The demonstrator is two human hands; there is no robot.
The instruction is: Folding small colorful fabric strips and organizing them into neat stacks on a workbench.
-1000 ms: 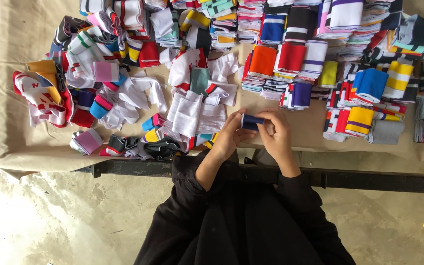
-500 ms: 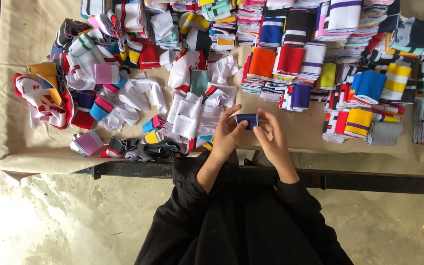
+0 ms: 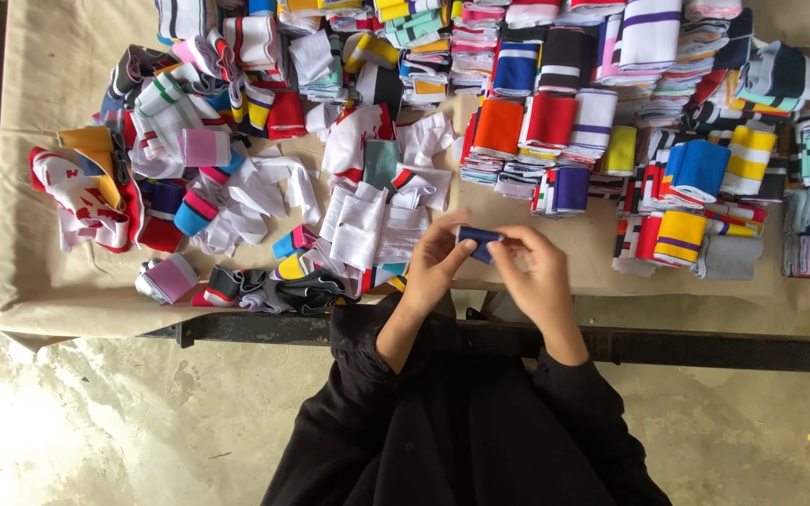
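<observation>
**Dark blue knit band, held at near tabletop edge**

A folded dark blue band (image 3: 477,238) was pinched between both hands above the near edge of the tabletop (image 3: 39,290), its long axis running left to right. Left hand (image 3: 438,262) gripped one end, right hand (image 3: 538,272) the other. The band's underside was hidden by fingers. Loose white pieces (image 3: 358,220) lay just left.

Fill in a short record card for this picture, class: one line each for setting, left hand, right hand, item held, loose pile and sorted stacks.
Setting: table under beige cloth
Left hand: grips the folded dark blue fabric piece
Right hand: pinches the same piece from the other side
Loose pile: jumbled white and coloured knit pieces
Sorted stacks: folded striped bands in rows
</observation>
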